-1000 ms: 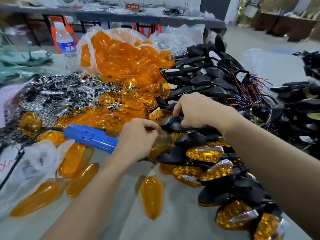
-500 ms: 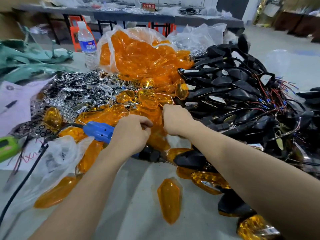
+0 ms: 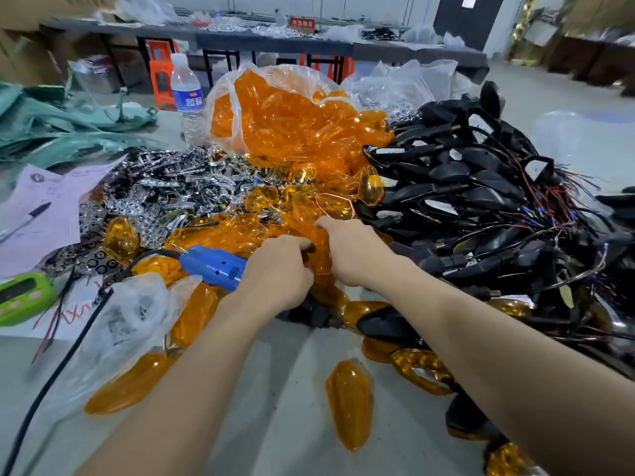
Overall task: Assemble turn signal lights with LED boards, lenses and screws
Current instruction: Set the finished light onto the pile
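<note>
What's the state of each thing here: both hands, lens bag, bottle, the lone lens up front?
Left hand: grips the corded blue screwdriver.
Right hand: fingers curled into the loose lenses; what it grips is hidden.
Lens bag: open, lenses spilling out.
Water bottle: upright, cap on.
Single lens: lying on the table, untouched.

Lenses [image 3: 302,132] left of housings [image 3: 481,187]
</note>
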`<control>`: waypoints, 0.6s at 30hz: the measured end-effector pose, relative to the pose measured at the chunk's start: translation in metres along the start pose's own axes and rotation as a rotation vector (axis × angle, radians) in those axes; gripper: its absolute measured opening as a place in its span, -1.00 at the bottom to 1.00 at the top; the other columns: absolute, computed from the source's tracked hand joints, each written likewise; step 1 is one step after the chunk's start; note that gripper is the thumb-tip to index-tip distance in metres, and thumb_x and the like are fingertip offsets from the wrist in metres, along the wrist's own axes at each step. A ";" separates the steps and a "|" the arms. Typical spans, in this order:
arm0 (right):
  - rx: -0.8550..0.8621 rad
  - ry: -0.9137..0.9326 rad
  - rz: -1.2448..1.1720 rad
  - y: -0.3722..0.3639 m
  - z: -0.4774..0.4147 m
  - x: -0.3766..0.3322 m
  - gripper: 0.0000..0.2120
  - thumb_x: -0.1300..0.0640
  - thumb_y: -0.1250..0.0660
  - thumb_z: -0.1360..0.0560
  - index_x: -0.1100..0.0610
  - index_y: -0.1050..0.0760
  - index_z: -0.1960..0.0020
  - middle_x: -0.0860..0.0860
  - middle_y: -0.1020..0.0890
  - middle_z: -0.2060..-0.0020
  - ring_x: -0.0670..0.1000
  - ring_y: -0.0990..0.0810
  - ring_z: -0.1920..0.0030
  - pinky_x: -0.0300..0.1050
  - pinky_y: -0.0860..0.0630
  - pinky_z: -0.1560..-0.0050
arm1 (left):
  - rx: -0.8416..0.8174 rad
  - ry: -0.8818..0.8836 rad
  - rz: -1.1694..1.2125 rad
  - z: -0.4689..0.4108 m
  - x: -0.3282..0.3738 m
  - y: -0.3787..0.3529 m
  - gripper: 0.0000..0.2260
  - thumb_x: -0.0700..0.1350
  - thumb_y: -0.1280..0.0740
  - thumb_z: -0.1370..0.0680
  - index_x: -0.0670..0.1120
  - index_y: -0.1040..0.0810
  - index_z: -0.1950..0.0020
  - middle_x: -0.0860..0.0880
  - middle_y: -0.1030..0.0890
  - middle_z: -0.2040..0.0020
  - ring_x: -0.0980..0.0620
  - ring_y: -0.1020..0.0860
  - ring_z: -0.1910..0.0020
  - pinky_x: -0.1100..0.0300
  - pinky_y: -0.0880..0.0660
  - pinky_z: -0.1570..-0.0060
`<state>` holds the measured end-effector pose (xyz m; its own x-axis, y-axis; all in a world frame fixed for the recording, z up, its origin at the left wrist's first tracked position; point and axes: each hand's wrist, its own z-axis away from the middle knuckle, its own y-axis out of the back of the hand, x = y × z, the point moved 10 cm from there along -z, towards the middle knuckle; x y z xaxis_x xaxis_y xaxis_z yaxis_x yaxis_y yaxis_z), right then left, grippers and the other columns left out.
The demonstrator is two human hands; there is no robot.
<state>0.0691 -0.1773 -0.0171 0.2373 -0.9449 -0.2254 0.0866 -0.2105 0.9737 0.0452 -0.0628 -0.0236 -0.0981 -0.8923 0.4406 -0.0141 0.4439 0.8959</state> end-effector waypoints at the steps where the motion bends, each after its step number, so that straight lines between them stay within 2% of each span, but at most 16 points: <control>1: 0.028 0.004 0.027 0.008 0.001 0.000 -0.26 0.29 -0.47 -0.49 -0.01 -0.24 -0.56 0.08 -0.60 -0.09 0.10 -0.56 0.09 -0.06 -0.55 0.18 | 0.031 -0.021 0.058 0.000 0.000 0.005 -0.59 -0.09 -0.40 -0.56 0.12 -0.59 -0.41 0.02 -0.67 -0.27 -0.06 -0.61 -0.19 -0.01 -0.61 -0.14; 3: 0.061 0.001 -0.026 0.029 0.000 0.000 -0.20 0.30 -0.45 -0.47 -0.06 -0.21 -0.60 0.02 -0.63 -0.12 0.09 -0.59 0.06 -0.07 -0.56 0.17 | 0.119 -0.088 0.191 0.002 0.002 0.020 -0.60 -0.06 -0.45 -0.54 0.11 -0.61 -0.39 0.07 -0.67 -0.24 0.01 -0.60 -0.16 0.13 -0.56 -0.10; 5: 0.017 -0.012 -0.231 0.048 -0.003 -0.003 -0.11 0.32 -0.52 -0.41 -0.13 -0.23 -0.60 -0.02 -0.65 -0.22 0.05 -0.65 0.01 -0.11 -0.58 0.20 | 0.119 -0.168 0.324 0.004 0.006 0.030 -0.59 -0.02 -0.47 -0.55 0.15 -0.58 -0.40 0.18 -0.61 -0.24 0.11 -0.56 -0.14 0.25 -0.49 -0.03; 6: -0.037 0.001 -0.354 0.054 -0.004 -0.007 -0.08 0.33 -0.56 -0.36 -0.16 -0.27 -0.58 -0.06 -0.67 -0.22 0.01 -0.67 0.02 -0.12 -0.59 0.20 | 0.080 -0.183 0.405 0.004 0.008 0.032 -0.63 -0.01 -0.48 -0.56 0.17 -0.59 -0.36 0.21 -0.60 -0.23 0.13 -0.56 -0.12 0.21 -0.51 -0.02; 8: -0.127 0.056 -0.546 0.059 -0.006 -0.020 -0.07 0.38 -0.58 -0.31 -0.19 -0.34 -0.52 -0.10 -0.72 -0.10 -0.04 -0.70 0.07 -0.08 -0.62 0.16 | 0.032 -0.144 0.551 0.002 0.000 0.036 -0.80 -0.03 -0.49 -0.56 0.20 -0.67 -0.15 0.18 -0.70 -0.02 0.11 -0.64 0.05 0.10 -0.58 0.10; 10: -0.105 0.061 -0.721 0.061 -0.013 -0.024 -0.18 0.40 -0.57 -0.32 -0.16 -0.46 -0.44 -0.10 -0.72 -0.06 -0.05 -0.72 0.05 -0.07 -0.67 0.11 | 0.083 -0.042 0.653 0.000 -0.018 0.046 -0.88 -0.07 -0.50 -0.55 0.18 -0.71 0.07 0.15 -0.72 0.21 0.20 -0.63 0.27 0.22 -0.52 0.27; 12: 0.029 -0.009 -0.831 0.062 -0.027 -0.019 -0.47 0.33 -0.55 -0.40 -0.07 -0.62 -0.28 -0.07 -0.73 -0.05 -0.06 -0.72 0.02 -0.05 -0.70 0.04 | 0.138 0.127 0.881 -0.001 -0.045 0.053 -0.88 -0.14 -0.48 -0.56 0.05 -0.72 0.14 0.09 -0.71 0.29 0.16 -0.61 0.34 0.27 -0.49 0.33; 14: 0.141 -0.093 -0.753 0.054 -0.045 -0.015 -0.74 0.30 -0.46 -0.51 -0.01 -0.70 -0.09 -0.03 -0.73 -0.06 -0.06 -0.70 0.11 -0.16 -0.68 0.16 | 0.159 0.263 1.231 -0.001 -0.064 0.055 -0.89 -0.21 -0.43 -0.59 -0.11 -0.67 0.13 -0.01 -0.70 0.29 0.04 -0.64 0.29 0.24 -0.56 0.34; 15: 0.153 -0.098 -0.647 0.046 -0.055 -0.020 -0.78 0.29 -0.42 -0.55 0.00 -0.71 -0.04 -0.02 -0.72 -0.08 -0.05 -0.69 0.14 -0.20 -0.65 0.23 | 0.164 0.300 1.385 -0.001 -0.070 0.055 -0.90 -0.24 -0.39 -0.62 -0.18 -0.63 0.09 -0.04 -0.69 0.30 0.02 -0.66 0.29 0.24 -0.60 0.34; 16: 0.145 -0.073 -0.529 0.038 -0.067 -0.029 -0.77 0.29 -0.37 -0.58 0.01 -0.72 -0.05 0.00 -0.72 -0.11 -0.02 -0.70 0.09 -0.18 -0.65 0.18 | 0.165 0.318 1.491 -0.001 -0.074 0.056 -0.93 -0.27 -0.36 -0.63 -0.21 -0.59 0.05 -0.05 -0.69 0.31 0.03 -0.69 0.31 0.23 -0.63 0.32; 18: 0.114 -0.010 -0.324 0.021 -0.086 -0.050 -0.76 0.28 -0.32 -0.61 0.08 -0.70 -0.15 0.10 -0.70 -0.16 0.10 -0.69 -0.08 -0.05 -0.64 -0.07 | 0.166 0.341 1.574 -0.001 -0.083 0.058 -0.95 -0.31 -0.32 -0.64 -0.23 -0.56 -0.09 -0.07 -0.69 0.29 0.06 -0.70 0.33 0.20 -0.66 0.28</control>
<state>0.1420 -0.1129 0.0117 0.2060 -0.8267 -0.5236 0.0468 -0.5262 0.8491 0.0534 0.0369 -0.0077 0.0948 0.4656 0.8799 -0.2227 0.8714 -0.4371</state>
